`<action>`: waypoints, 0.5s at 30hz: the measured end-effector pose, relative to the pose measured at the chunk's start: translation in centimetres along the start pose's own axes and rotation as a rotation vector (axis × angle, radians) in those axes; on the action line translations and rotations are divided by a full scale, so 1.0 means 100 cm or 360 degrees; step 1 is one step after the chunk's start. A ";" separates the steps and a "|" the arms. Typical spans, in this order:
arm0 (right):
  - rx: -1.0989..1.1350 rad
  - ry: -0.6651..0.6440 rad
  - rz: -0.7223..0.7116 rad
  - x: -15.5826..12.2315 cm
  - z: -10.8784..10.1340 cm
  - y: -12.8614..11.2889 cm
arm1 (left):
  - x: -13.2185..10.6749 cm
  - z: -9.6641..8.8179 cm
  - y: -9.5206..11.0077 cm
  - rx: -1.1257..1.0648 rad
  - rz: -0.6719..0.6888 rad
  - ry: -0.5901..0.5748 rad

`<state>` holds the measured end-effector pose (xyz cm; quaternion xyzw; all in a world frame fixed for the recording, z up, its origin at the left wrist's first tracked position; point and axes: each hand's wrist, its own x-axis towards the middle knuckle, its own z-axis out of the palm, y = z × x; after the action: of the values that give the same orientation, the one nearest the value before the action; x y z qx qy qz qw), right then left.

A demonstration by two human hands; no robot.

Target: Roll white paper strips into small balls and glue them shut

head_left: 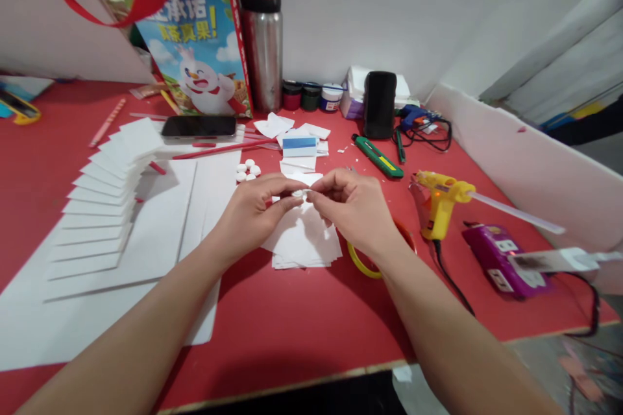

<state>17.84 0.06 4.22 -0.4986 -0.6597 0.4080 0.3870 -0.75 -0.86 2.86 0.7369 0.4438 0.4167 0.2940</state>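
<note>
My left hand (256,211) and my right hand (353,207) meet over the middle of the red table (302,324). Both pinch one small white piece (302,192) between their fingertips. Under the hands lies a stack of cut white paper pieces (304,243). A few small white round pieces (246,170) lie just beyond my left hand. A spiral staircase of white card steps (104,198) stands on a white sheet (160,227) to the left.
A yellow glue gun (440,201) rests right of my right hand, with a purple power strip (501,259) beyond. A green utility knife (377,155), black phone (198,126), steel flask (261,35), paint pots (311,96) and printed bag (195,39) sit at the back.
</note>
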 end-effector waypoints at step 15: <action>-0.0717 0.0026 -0.0878 -0.004 0.000 0.002 | -0.003 -0.001 -0.002 -0.0190 -0.0171 0.0041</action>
<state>17.97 -0.31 4.03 -0.3778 -0.8398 0.1284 0.3681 -1.05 -1.02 2.63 0.6878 0.4607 0.4356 0.3535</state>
